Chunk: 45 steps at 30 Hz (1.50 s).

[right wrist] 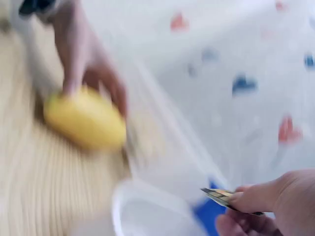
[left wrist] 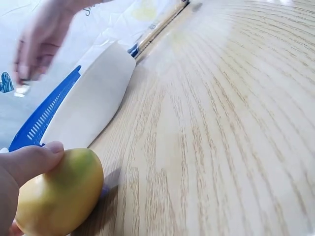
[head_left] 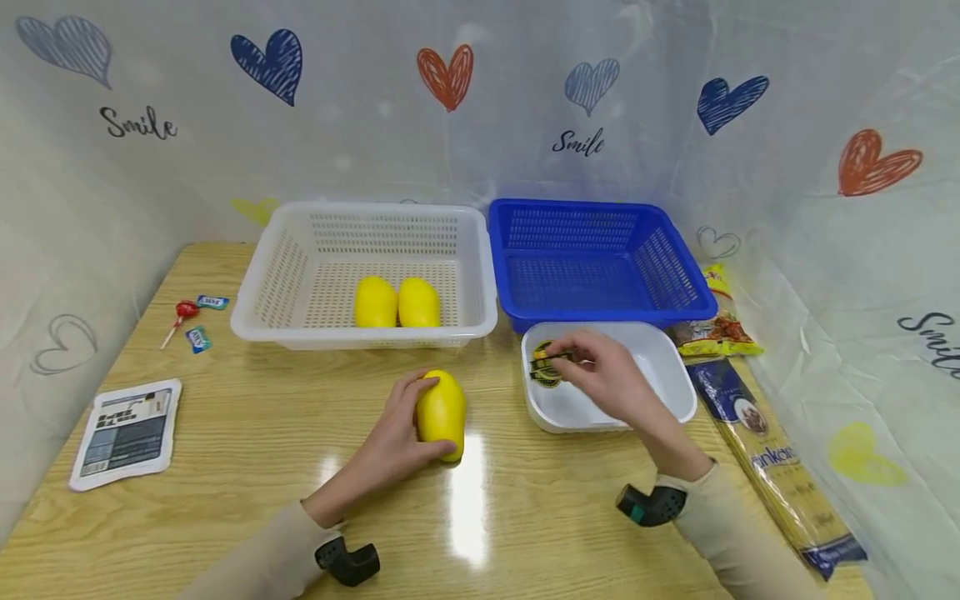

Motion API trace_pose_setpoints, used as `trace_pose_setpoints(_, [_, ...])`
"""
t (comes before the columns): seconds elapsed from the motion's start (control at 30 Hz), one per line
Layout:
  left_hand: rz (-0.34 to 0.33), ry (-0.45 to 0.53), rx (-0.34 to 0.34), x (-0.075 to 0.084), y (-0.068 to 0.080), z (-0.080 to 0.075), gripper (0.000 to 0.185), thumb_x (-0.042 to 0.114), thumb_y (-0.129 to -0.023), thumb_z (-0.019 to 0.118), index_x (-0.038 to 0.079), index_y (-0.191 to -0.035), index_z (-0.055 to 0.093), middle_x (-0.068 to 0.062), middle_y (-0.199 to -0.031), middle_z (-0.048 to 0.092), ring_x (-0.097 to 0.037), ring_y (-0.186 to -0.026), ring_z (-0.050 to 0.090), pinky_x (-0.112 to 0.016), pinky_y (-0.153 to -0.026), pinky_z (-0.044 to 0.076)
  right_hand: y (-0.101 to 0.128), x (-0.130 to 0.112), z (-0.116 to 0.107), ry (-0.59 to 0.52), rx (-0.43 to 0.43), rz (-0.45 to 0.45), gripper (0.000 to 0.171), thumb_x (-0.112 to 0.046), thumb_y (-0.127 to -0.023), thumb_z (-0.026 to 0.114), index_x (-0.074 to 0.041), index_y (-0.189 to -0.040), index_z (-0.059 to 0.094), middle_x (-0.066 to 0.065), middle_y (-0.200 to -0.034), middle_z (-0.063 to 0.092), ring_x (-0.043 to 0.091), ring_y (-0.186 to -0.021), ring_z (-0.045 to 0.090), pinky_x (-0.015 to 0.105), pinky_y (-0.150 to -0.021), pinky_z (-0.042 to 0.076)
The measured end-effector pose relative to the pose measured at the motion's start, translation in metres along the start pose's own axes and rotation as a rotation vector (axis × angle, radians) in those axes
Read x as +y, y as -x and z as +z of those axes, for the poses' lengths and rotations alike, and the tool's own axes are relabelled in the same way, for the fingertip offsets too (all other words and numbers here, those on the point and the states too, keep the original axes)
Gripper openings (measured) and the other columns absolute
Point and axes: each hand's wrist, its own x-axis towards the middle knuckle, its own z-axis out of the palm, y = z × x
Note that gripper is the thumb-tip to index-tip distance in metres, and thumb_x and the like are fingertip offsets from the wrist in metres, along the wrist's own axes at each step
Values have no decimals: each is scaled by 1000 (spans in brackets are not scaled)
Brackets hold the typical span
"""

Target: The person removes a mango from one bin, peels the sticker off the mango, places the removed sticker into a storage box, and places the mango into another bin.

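My left hand (head_left: 401, 433) grips a yellow mango (head_left: 442, 412) on the wooden table, thumb on the near side and fingers over the far side. Some green shows on the mango's skin (left wrist: 83, 169) in the left wrist view. Over the white tub (head_left: 652, 371), my right hand (head_left: 600, 371) pinches a small, flat black-and-yellow piece (head_left: 546, 368), like a label or wrapper, between thumb and fingers. Edge-on in the right wrist view, the piece (right wrist: 221, 197) looks thin. Two more mangoes (head_left: 375, 302) lie side by side in the white basket (head_left: 288, 333).
A blue basket (head_left: 600, 317) stands behind the tub. On the right lie a yellow snack bag (head_left: 716, 329) and a long pasta packet (head_left: 772, 458). To the left are a red lollipop (head_left: 186, 309), small blue-wrapped candies (head_left: 198, 339) and a white-edged flat pack (head_left: 127, 433).
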Motion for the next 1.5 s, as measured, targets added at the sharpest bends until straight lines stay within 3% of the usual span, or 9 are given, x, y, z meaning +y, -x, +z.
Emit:
trace_pose_setpoints(0.1, [8, 6, -7, -1, 1, -1, 89, 22, -70, 90, 6, -142, 40, -18, -153, 26, -34, -133, 37, -51, -99, 42, 3, 44, -24, -15, -99, 198, 20, -18, -98, 62, -8, -115, 67, 11, -114, 64, 26, -94, 66, 41, -77, 54])
trace_pose_setpoints(0.2, [12, 5, -12, -2, 2, -3, 89, 22, -70, 89, 7, -143, 40, -18, -153, 26, -34, -134, 37, -52, -99, 42, 5, 78, -40, 19, -168, 308, 23, -16, -99, 59, -3, -118, 65, 18, -119, 62, 31, -95, 66, 47, -80, 53])
trace_pose_setpoints(0.33, [20, 0, -18, -2, 2, -5, 89, 23, -70, 90, 7, -143, 41, -18, -153, 26, -35, -134, 36, -53, -99, 42, 3, 103, -49, 45, -219, 344, 24, -11, -99, 58, 3, -117, 65, 23, -121, 59, 31, -94, 65, 47, -79, 54])
trace_pose_setpoints(0.6, [34, -6, -35, -2, 1, -5, 89, 25, -71, 89, 6, -143, 41, -18, -153, 26, -35, -135, 35, -53, -100, 40, -3, 119, -47, 118, -269, 357, 17, -7, -94, 64, 3, -106, 68, 16, -101, 65, 19, -76, 63, 34, -66, 53])
trace_pose_setpoints(0.87, [24, 0, -48, -1, 1, -4, 89, 24, -72, 89, 7, -144, 40, -17, -154, 25, -34, -134, 35, -53, -99, 41, -4, 128, -41, 266, -270, 333, 12, -10, -90, 68, -2, -99, 68, 9, -93, 67, 17, -73, 58, 32, -65, 47])
trace_pose_setpoints(1.07, [31, -7, -50, -2, 1, -3, 89, 26, -72, 88, 8, -145, 40, -17, -154, 25, -34, -135, 34, -53, -100, 41, -4, 124, -38, 400, -232, 216, 9, -3, -84, 71, 0, -92, 71, 12, -90, 70, 24, -79, 62, 42, -72, 51])
trace_pose_setpoints(1.33, [38, 2, -53, -2, 0, -3, 89, 26, -73, 88, 8, -145, 39, -16, -155, 24, -34, -136, 34, -53, -99, 41, -6, 106, -45, 389, -310, 189, 15, -4, -90, 65, 6, -102, 68, 15, -94, 69, 30, -87, 64, 44, -76, 53])
trace_pose_setpoints(1.5, [64, 2, -46, -2, -2, 0, 90, 22, -73, 88, 5, -145, 38, -18, -155, 25, -37, -137, 33, -55, -102, 38, -6, 61, -38, 305, -270, 89, 20, -11, -98, 59, 1, -111, 68, 10, -99, 70, 25, -90, 66, 41, -77, 54])
